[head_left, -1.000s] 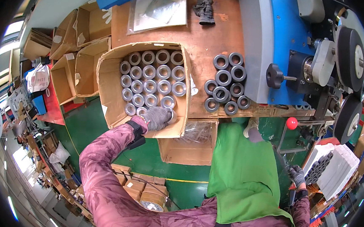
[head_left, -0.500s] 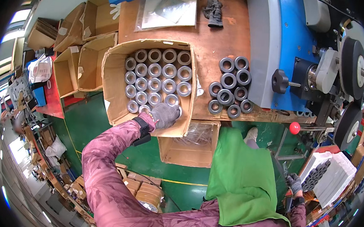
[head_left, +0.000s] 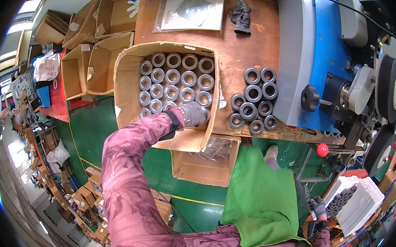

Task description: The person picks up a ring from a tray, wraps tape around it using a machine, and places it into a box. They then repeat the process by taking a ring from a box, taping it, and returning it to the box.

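Observation:
My left hand [head_left: 195, 114], in a grey glove, reaches into a cardboard box [head_left: 167, 48] at the front edge of the table. Its fingers are bent downward at the box's right side, closed on a metal ring that they mostly hide. Rows of thick grey metal rings [head_left: 173, 77] stand in the box, and my forearm covers part of the nearest row. Far to the right and low, my right hand [head_left: 318, 207], also gloved, has curled fingers beside a metal bar. What it grips is too small to make out. Dark rings [head_left: 340, 200] lie on a white block next to it.
More rings [head_left: 253, 93] sit grouped on the wooden table, left of a blue and grey machine [head_left: 325, 49] with black wheels and a red knob [head_left: 322, 150]. A glove [head_left: 241, 17] and a bagged sheet [head_left: 192, 10] lie behind. Cardboard boxes [head_left: 106, 62] stand at left; another [head_left: 201, 168] sits below.
My left hand has shifted right inside the box, toward its right wall. My right hand stays by the bar. The whole view has shifted slightly.

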Available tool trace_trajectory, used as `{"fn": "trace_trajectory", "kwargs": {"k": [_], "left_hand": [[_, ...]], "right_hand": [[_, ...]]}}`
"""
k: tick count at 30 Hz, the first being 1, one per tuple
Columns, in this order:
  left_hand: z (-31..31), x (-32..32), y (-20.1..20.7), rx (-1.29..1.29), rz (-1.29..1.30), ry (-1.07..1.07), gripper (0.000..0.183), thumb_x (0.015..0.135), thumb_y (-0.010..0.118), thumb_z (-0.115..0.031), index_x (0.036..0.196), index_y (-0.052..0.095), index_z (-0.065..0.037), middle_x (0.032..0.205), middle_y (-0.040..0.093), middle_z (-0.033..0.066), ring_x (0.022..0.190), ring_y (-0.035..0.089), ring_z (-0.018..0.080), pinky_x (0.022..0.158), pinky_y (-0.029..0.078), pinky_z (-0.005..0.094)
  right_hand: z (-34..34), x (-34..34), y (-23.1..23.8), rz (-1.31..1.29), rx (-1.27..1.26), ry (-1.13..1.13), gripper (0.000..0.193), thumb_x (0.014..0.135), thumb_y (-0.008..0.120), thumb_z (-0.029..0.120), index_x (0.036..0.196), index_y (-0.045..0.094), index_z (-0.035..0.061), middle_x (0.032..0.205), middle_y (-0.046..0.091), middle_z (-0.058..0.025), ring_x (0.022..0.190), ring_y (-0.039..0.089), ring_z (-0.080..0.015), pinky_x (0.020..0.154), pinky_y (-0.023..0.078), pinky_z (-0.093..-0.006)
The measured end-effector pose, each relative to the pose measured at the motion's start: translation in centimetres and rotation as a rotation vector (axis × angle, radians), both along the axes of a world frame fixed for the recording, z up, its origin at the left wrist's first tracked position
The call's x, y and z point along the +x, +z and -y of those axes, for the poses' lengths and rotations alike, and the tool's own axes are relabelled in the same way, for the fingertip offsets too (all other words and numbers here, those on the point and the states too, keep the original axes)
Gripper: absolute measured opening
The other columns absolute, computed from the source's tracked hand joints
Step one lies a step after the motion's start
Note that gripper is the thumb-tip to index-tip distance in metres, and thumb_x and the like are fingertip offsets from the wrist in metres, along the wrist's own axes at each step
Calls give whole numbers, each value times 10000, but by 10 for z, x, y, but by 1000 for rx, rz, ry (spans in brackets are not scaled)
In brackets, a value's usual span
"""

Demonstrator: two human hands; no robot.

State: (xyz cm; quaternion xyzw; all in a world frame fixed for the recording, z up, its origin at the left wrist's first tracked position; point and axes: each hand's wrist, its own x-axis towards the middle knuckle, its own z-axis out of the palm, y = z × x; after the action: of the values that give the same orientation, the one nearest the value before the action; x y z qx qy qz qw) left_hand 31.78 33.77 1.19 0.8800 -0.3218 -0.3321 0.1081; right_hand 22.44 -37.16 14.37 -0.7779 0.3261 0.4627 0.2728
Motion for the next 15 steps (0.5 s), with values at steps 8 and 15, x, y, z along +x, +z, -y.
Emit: {"fn": "trace_trajectory", "kwargs": {"k": [8, 15], "left_hand": [[6, 30, 0, 105, -308, 86, 175, 615, 650, -177, 762, 651, -81, 797, 642, 126, 728, 627, 259, 597, 482, 365], [-38, 95, 107, -92, -296, 795, 293, 736, 636, -263, 925, 638, -39, 800, 651, 76, 723, 589, 139, 681, 457, 278]], "right_hand": [[26, 10, -4, 60, -19, 32, 82, 804, 555, 109, 857, 564, 48, 665, 576, -22, 526, 515, -108, 485, 434, -256], [40, 3, -18, 90, 25, 135, 94, 816, 549, 113, 873, 562, 39, 694, 581, -31, 561, 540, -112, 507, 457, -257]]}}
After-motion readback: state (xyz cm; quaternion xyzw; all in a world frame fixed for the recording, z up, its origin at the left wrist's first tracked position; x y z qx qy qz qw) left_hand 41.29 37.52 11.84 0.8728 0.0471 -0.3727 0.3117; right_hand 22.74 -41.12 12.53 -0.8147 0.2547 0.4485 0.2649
